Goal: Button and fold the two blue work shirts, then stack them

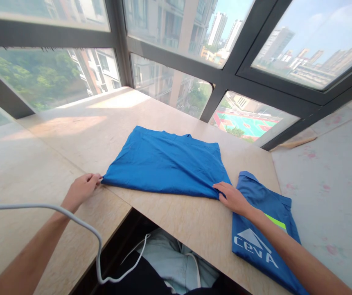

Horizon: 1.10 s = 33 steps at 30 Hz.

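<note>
A blue folded garment (166, 164) lies spread on the stone-like ledge, its near edge toward me. My left hand (85, 186) pinches the garment's near left corner. At the near right corner, my right hand (231, 197) has its fingers on the cloth, with the thumb tucked at the edge. Beneath my right forearm is a second blue folded garment (246, 223), with white "ceva" lettering and a bright yellow-green stripe; the forearm covers part of it.
A white cable (80, 222) loops across the front left over my left forearm. Dark-framed windows (225, 82) border the ledge (170, 217) at the back. A flowered wall (326, 180) stands on the right. The ledge's front edge has a cut-out above my lap.
</note>
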Each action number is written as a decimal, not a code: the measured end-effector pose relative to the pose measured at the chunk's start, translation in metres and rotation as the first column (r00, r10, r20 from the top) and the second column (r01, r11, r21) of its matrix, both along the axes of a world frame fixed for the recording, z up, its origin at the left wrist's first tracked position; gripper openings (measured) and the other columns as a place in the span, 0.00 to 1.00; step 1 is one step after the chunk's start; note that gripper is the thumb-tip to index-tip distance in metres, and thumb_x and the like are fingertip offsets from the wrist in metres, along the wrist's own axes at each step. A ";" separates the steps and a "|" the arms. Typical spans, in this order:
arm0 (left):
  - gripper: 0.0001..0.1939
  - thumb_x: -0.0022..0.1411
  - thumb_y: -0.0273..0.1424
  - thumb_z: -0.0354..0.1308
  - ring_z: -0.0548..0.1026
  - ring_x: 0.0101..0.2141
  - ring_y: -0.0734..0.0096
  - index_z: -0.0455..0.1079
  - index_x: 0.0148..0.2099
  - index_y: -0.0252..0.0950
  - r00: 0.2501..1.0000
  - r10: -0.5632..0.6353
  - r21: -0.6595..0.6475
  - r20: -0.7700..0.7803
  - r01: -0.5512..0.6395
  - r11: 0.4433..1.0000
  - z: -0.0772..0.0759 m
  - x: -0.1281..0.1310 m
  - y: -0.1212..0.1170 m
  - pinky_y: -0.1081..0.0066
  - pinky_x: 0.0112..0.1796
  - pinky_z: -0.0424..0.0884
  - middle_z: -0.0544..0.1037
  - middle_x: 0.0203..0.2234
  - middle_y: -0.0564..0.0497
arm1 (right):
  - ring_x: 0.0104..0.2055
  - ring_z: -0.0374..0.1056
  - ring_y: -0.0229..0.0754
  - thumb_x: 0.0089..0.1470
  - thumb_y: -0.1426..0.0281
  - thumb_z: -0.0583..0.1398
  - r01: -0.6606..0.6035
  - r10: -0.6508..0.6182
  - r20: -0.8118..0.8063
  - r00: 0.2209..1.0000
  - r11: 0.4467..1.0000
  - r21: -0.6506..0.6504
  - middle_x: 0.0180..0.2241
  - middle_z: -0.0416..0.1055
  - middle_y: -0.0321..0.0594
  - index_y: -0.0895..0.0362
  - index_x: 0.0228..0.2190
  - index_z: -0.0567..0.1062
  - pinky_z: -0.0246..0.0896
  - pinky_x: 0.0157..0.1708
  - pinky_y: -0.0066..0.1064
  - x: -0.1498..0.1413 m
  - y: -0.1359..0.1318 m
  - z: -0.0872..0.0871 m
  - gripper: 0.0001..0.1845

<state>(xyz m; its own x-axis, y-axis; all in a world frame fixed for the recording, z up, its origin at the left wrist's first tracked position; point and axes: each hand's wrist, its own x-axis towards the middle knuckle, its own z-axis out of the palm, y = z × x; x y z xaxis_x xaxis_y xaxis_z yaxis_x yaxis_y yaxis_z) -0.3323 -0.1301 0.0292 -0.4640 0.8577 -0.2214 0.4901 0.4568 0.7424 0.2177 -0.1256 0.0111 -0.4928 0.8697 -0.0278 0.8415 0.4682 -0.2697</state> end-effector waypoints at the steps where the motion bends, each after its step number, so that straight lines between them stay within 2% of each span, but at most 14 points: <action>1: 0.13 0.59 0.39 0.57 0.76 0.29 0.63 0.73 0.32 0.34 0.998 0.037 -0.045 0.049 -0.034 0.998 0.003 0.003 -0.004 0.73 0.25 0.66 0.79 0.25 0.49 | 0.53 0.70 0.48 0.55 0.78 0.51 0.001 0.000 0.020 1.000 1.000 -0.018 0.50 0.74 0.47 0.57 0.50 0.75 0.66 0.56 0.45 -0.002 0.000 0.003 0.24; 3: 0.16 0.61 0.43 0.57 0.78 0.32 0.61 0.71 0.36 0.33 0.958 0.108 -0.118 0.264 -0.079 0.990 0.010 0.013 -0.013 0.73 0.23 0.68 0.80 0.31 0.45 | 0.53 0.70 0.48 0.55 0.77 0.52 0.004 -0.001 0.063 0.998 0.998 -0.055 0.49 0.74 0.47 0.57 0.50 0.75 0.66 0.55 0.43 -0.004 0.003 0.009 0.23; 4: 0.16 0.61 0.42 0.58 0.79 0.33 0.60 0.71 0.38 0.33 0.903 0.129 -0.130 0.409 -0.083 0.988 0.013 0.019 -0.016 0.73 0.24 0.70 0.80 0.34 0.43 | 0.52 0.70 0.48 0.55 0.77 0.52 0.006 0.001 0.088 0.996 0.997 -0.072 0.48 0.74 0.46 0.57 0.50 0.75 0.66 0.54 0.41 -0.006 0.004 0.013 0.23; 5: 0.14 0.60 0.40 0.59 0.80 0.35 0.59 0.71 0.40 0.33 0.815 0.148 -0.135 0.561 -0.086 0.987 0.017 0.026 -0.019 0.72 0.26 0.73 0.80 0.35 0.41 | 0.52 0.71 0.48 0.55 0.77 0.52 0.007 0.003 0.116 0.993 0.996 -0.088 0.48 0.75 0.46 0.56 0.50 0.76 0.66 0.54 0.40 -0.007 0.006 0.016 0.23; 7: 0.09 0.60 0.31 0.59 0.81 0.36 0.61 0.71 0.42 0.32 0.591 0.200 -0.134 0.782 -0.153 0.979 0.021 0.037 -0.020 0.70 0.32 0.78 0.80 0.37 0.40 | 0.51 0.72 0.47 0.56 0.76 0.52 0.032 -0.009 0.194 0.981 0.992 -0.118 0.47 0.75 0.45 0.55 0.49 0.77 0.66 0.52 0.38 -0.013 0.012 0.023 0.22; 9: 0.07 0.60 0.25 0.58 0.81 0.35 0.65 0.72 0.42 0.33 0.418 0.262 -0.161 0.870 -0.261 0.952 0.020 0.046 -0.018 0.70 0.34 0.79 0.80 0.37 0.41 | 0.50 0.73 0.48 0.57 0.76 0.52 0.093 -0.052 0.294 0.954 0.987 -0.129 0.46 0.76 0.45 0.55 0.48 0.77 0.67 0.49 0.37 -0.023 0.020 0.029 0.21; 12: 0.05 0.62 0.23 0.57 0.80 0.33 0.69 0.71 0.42 0.34 0.292 0.322 -0.205 0.900 -0.369 0.907 0.015 0.054 -0.008 0.71 0.33 0.80 0.79 0.36 0.46 | 0.49 0.73 0.49 0.59 0.74 0.51 0.169 -0.130 0.369 0.920 0.983 -0.076 0.47 0.77 0.46 0.56 0.48 0.77 0.67 0.45 0.36 -0.051 0.040 0.038 0.20; 16: 0.05 0.63 0.23 0.60 0.79 0.28 0.72 0.71 0.41 0.35 0.243 0.345 -0.216 0.907 -0.434 0.875 0.007 0.063 0.006 0.73 0.29 0.79 0.79 0.31 0.49 | 0.53 0.70 0.49 0.61 0.73 0.50 0.208 -0.203 0.285 0.937 0.978 0.014 0.52 0.74 0.45 0.56 0.53 0.74 0.64 0.49 0.35 -0.095 0.086 0.044 0.22; 18: 0.07 0.62 0.21 0.60 0.78 0.26 0.73 0.71 0.41 0.35 0.228 0.357 -0.225 0.906 -0.456 0.861 0.004 0.067 0.012 0.74 0.28 0.78 0.79 0.30 0.51 | 0.56 0.68 0.48 0.62 0.73 0.50 0.283 -0.279 0.289 0.916 0.959 0.031 0.56 0.71 0.46 0.55 0.57 0.70 0.63 0.51 0.34 -0.107 0.116 0.043 0.24; 21: 0.11 0.61 0.18 0.59 0.77 0.24 0.75 0.72 0.45 0.36 0.193 0.385 -0.244 0.902 -0.508 0.826 -0.002 0.069 0.018 0.75 0.30 0.79 0.80 0.28 0.53 | 0.56 0.67 0.51 0.62 0.73 0.51 0.381 -0.377 0.328 0.866 0.923 0.056 0.57 0.68 0.55 0.61 0.60 0.66 0.63 0.51 0.36 -0.106 0.159 0.035 0.25; 24: 0.17 0.61 0.18 0.60 0.79 0.27 0.73 0.72 0.51 0.37 0.178 0.405 -0.257 0.897 -0.537 0.803 -0.010 0.067 0.022 0.72 0.35 0.81 0.81 0.31 0.52 | 0.56 0.66 0.51 0.64 0.69 0.53 0.442 -0.434 0.365 0.823 0.894 0.067 0.55 0.68 0.59 0.65 0.58 0.66 0.61 0.51 0.36 -0.089 0.190 0.024 0.23; 28: 0.20 0.62 0.21 0.59 0.82 0.37 0.66 0.71 0.55 0.40 0.181 0.378 -0.222 0.908 -0.558 0.800 -0.015 0.063 0.024 0.67 0.40 0.82 0.83 0.39 0.48 | 0.57 0.65 0.48 0.67 0.65 0.53 0.429 -0.425 0.393 0.815 0.899 0.083 0.54 0.69 0.55 0.61 0.54 0.70 0.58 0.53 0.33 -0.070 0.207 0.015 0.20; 31: 0.18 0.65 0.21 0.55 0.81 0.42 0.67 0.73 0.54 0.41 0.187 0.354 -0.180 0.916 -0.597 0.782 -0.011 0.066 0.023 0.69 0.43 0.81 0.83 0.41 0.49 | 0.54 0.68 0.45 0.68 0.68 0.50 0.385 -0.382 0.423 0.822 0.919 0.084 0.50 0.73 0.49 0.59 0.48 0.73 0.58 0.50 0.31 -0.066 0.208 0.014 0.15; 33: 0.18 0.66 0.20 0.52 0.80 0.46 0.68 0.74 0.53 0.41 0.195 0.342 -0.155 0.919 -0.618 0.771 -0.006 0.070 0.021 0.70 0.45 0.81 0.83 0.42 0.49 | 0.53 0.69 0.47 0.68 0.70 0.49 0.356 -0.358 0.450 0.818 0.930 0.092 0.49 0.74 0.50 0.59 0.46 0.73 0.59 0.48 0.32 -0.068 0.206 0.014 0.15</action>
